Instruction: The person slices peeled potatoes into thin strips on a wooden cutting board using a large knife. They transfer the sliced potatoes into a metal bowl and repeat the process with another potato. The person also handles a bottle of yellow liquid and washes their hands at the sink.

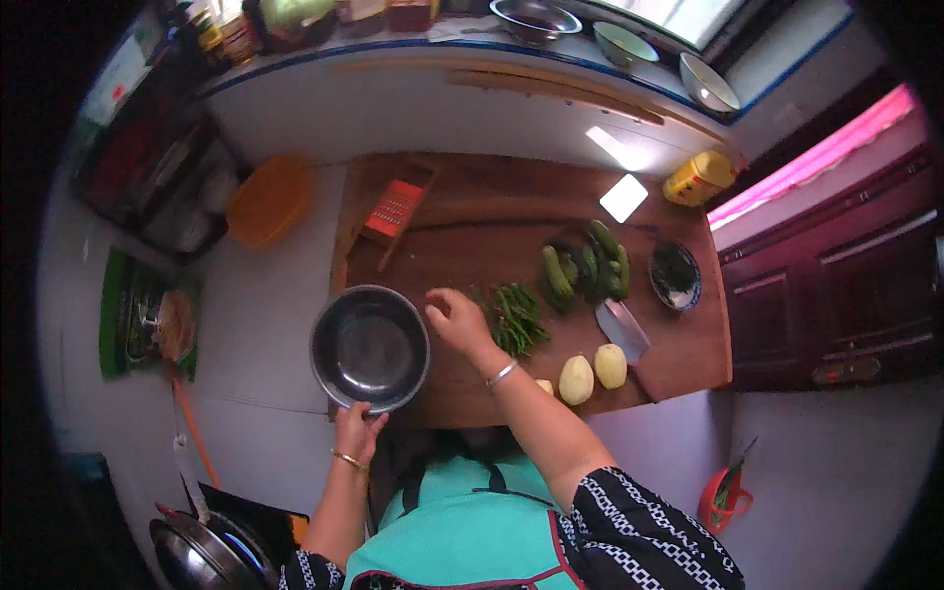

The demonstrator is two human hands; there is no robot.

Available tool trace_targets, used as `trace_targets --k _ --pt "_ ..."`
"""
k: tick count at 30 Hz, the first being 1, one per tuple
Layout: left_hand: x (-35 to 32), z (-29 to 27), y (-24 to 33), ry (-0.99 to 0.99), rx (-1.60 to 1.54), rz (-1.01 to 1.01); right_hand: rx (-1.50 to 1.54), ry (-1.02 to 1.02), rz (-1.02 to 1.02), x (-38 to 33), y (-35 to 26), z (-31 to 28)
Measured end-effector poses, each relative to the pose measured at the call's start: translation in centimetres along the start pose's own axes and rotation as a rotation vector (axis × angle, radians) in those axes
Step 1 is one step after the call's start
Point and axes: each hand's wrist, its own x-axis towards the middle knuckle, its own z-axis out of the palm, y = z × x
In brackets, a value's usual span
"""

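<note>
Nearest, at the table's front edge, a round, dark stainless-steel bowl (370,347) is gripped at its near rim by the left hand (356,430), whose fingers are closed over the lip. Just right of the bowl, the right hand (454,320) is held over the brown wooden table (462,398) with its fingers curled together; whether anything is pinched between them cannot be told. Immediately to the right of that hand a bunch of thin green chillies (515,317) is spread, its long axis running from near right to far left, so the right hand is plainly the nearer one, while the bowl lies on the opposite side of the hand. Along the front edge to the right, two pale yellow peeled potatoes (593,372) are set side by side, with a broad steel cleaver (622,332) just behind them. Farther back, a heap of dark green cucumbers (587,268) is seen beside a small patterned dish of dark greens (675,274). Farthest on the table, a red-bladed wooden grater (392,209) is laid.
</note>
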Motion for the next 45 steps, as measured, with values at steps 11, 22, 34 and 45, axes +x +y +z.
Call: trace_targets --k 11,22,34,45 --pt "6.4 14.4 1.0 -0.163 0.041 -0.001 0.436 0.064 0.235 0.9 5.2 -5.8" --pt "13.6 25.7 1.6 -0.263 0.226 -0.08 0.686 0.36 0.339 6.5 8.8 -10.9" --pt "11.0 23.7 1.0 -0.223 0.404 -0.073 -0.072 0.209 0.362 0.8 10.2 -16.0" --pt "8.7 22.9 -8.0 -0.198 0.763 0.083 -0.6 0.116 0.092 -2.8 11.5 -14.2"
